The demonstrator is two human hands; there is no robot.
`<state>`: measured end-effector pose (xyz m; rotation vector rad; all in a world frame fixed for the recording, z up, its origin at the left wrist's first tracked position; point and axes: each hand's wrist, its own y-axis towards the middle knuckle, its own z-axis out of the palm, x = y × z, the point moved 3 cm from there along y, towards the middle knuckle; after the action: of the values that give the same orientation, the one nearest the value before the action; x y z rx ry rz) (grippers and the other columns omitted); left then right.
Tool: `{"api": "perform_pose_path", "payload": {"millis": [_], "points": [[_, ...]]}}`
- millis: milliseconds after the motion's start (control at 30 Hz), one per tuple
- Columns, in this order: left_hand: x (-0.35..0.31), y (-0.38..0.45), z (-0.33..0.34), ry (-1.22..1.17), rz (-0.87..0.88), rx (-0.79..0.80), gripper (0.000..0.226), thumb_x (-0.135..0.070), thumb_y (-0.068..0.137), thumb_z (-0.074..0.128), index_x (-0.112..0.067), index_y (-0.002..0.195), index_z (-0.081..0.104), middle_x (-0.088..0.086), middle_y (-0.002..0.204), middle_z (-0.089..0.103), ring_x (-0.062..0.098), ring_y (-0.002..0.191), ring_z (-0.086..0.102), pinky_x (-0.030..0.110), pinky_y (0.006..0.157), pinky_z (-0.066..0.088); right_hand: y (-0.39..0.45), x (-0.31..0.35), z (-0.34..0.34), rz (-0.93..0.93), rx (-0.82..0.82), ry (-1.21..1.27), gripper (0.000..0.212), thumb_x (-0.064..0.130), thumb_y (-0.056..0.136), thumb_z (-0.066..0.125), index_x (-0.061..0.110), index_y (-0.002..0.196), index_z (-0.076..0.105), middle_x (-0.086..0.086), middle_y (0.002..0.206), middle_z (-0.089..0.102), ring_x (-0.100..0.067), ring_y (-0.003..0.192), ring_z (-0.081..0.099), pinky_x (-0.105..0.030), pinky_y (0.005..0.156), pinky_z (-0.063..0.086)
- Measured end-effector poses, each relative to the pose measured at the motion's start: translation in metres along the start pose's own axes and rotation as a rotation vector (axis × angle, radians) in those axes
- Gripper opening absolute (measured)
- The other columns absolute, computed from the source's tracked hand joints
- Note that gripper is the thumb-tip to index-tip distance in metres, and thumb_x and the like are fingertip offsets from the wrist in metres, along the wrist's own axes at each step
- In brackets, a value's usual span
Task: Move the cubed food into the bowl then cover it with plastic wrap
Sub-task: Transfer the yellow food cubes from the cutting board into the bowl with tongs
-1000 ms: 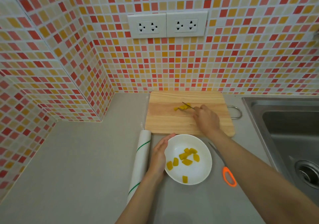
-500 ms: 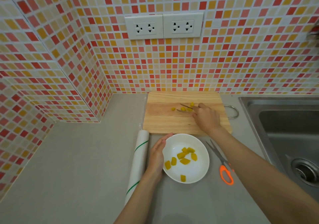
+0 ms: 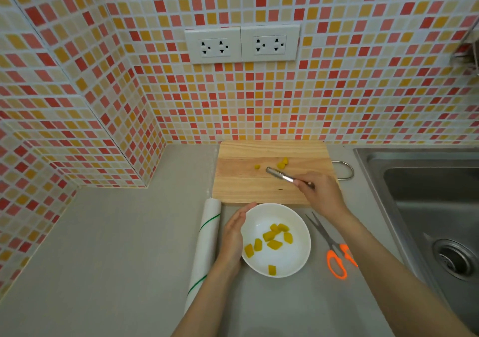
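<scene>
A white bowl (image 3: 290,261) sits on the grey counter and holds several yellow food cubes (image 3: 270,238). My left hand (image 3: 233,235) rests flat against the bowl's left rim, fingers together. A wooden cutting board (image 3: 248,183) lies behind the bowl with a few yellow cubes (image 3: 282,163) near its middle. My right hand (image 3: 320,191) grips metal tongs (image 3: 281,175) whose tips lie just in front of those cubes, holding nothing. A roll of plastic wrap (image 3: 206,243) lies left of the bowl.
Orange-handled scissors (image 3: 334,253) lie right of the bowl. A steel sink (image 3: 427,207) fills the right side. The tiled wall with two power sockets (image 3: 242,43) stands behind the board and juts out at the left.
My right hand has pulled back toward me along the board, drawing the tongs away from the cubes. The left hand and bowl have stayed in place.
</scene>
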<state>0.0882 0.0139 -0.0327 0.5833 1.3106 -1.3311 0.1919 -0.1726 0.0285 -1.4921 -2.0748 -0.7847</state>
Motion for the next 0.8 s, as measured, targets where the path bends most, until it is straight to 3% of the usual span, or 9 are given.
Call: {"api": "perform_pose_path", "payload": {"millis": [133, 200, 267, 367, 467, 533, 633, 800], "points": [[0.001, 0.002, -0.002, 0.003, -0.004, 0.002, 0.030, -0.017, 0.094, 0.047, -0.024, 0.093, 0.076, -0.002, 0.101, 0.076, 0.028, 0.105, 0.065, 0.044, 0.095, 0.049, -0.053, 0.010, -0.024, -0.150, 0.262, -0.063, 0.019, 0.029, 0.088, 0.060, 0.029, 0.102, 0.072, 0.003, 0.073, 0.064, -0.013, 0.071, 0.058, -0.037, 0.063, 0.047], [0.001, 0.004, -0.002, 0.007, -0.006, 0.007, 0.029, -0.017, 0.094, 0.046, -0.023, 0.096, 0.075, 0.002, 0.107, 0.074, 0.029, 0.108, 0.064, 0.048, 0.100, 0.047, -0.067, 0.008, -0.029, -0.159, 0.419, -0.206, 0.021, 0.035, 0.089, 0.056, 0.036, 0.106, 0.068, 0.006, 0.081, 0.065, -0.010, 0.077, 0.058, -0.037, 0.066, 0.049], [0.002, 0.004, -0.002, 0.007, -0.019, 0.007, 0.028, -0.018, 0.094, 0.047, -0.022, 0.098, 0.074, 0.006, 0.112, 0.072, 0.031, 0.110, 0.063, 0.052, 0.102, 0.045, -0.068, 0.006, -0.035, -0.139, 0.465, -0.234, 0.022, 0.037, 0.088, 0.057, 0.041, 0.107, 0.066, 0.012, 0.077, 0.058, -0.003, 0.074, 0.054, -0.033, 0.064, 0.045], [0.002, 0.003, 0.000, 0.007, -0.028, 0.007, 0.025, -0.021, 0.093, 0.049, -0.021, 0.101, 0.073, 0.007, 0.113, 0.071, 0.032, 0.110, 0.063, 0.054, 0.102, 0.044, -0.051, 0.003, -0.043, -0.128, 0.322, -0.119, 0.023, 0.032, 0.087, 0.060, 0.033, 0.109, 0.067, 0.012, 0.076, 0.057, -0.001, 0.072, 0.053, -0.027, 0.064, 0.044], [0.001, 0.002, 0.001, 0.008, -0.015, 0.005, 0.028, -0.019, 0.094, 0.046, -0.022, 0.100, 0.073, 0.003, 0.111, 0.072, 0.029, 0.109, 0.064, 0.052, 0.101, 0.045, -0.017, -0.006, -0.040, -0.002, 0.134, -0.132, 0.024, 0.032, 0.088, 0.058, 0.018, 0.104, 0.070, -0.010, 0.087, 0.067, -0.025, 0.083, 0.061, -0.040, 0.071, 0.050], [0.000, 0.000, 0.001, 0.013, -0.012, 0.009, 0.029, -0.019, 0.095, 0.046, -0.024, 0.098, 0.074, -0.002, 0.105, 0.074, 0.026, 0.106, 0.065, 0.048, 0.099, 0.048, 0.005, -0.014, -0.028, 0.123, 0.064, -0.186, 0.028, 0.034, 0.089, 0.057, 0.010, 0.095, 0.070, -0.014, 0.087, 0.067, -0.031, 0.084, 0.061, -0.037, 0.066, 0.046], [-0.001, -0.001, 0.001, 0.023, -0.015, 0.010, 0.027, -0.021, 0.094, 0.048, -0.025, 0.097, 0.074, -0.005, 0.101, 0.075, 0.022, 0.102, 0.067, 0.043, 0.094, 0.051, 0.027, -0.020, -0.006, 0.260, 0.015, -0.234, 0.033, 0.035, 0.090, 0.054, 0.006, 0.092, 0.068, -0.018, 0.093, 0.067, -0.037, 0.089, 0.061, -0.033, 0.064, 0.040], [0.002, 0.002, 0.001, 0.042, -0.009, 0.006, 0.031, -0.021, 0.095, 0.045, -0.029, 0.094, 0.076, -0.005, 0.104, 0.075, 0.015, 0.096, 0.070, 0.032, 0.082, 0.053, 0.043, -0.021, 0.027, 0.334, 0.022, -0.266, 0.034, 0.036, 0.093, 0.048, 0.009, 0.104, 0.067, -0.015, 0.106, 0.060, -0.037, 0.098, 0.058, -0.040, 0.075, 0.047]]}}
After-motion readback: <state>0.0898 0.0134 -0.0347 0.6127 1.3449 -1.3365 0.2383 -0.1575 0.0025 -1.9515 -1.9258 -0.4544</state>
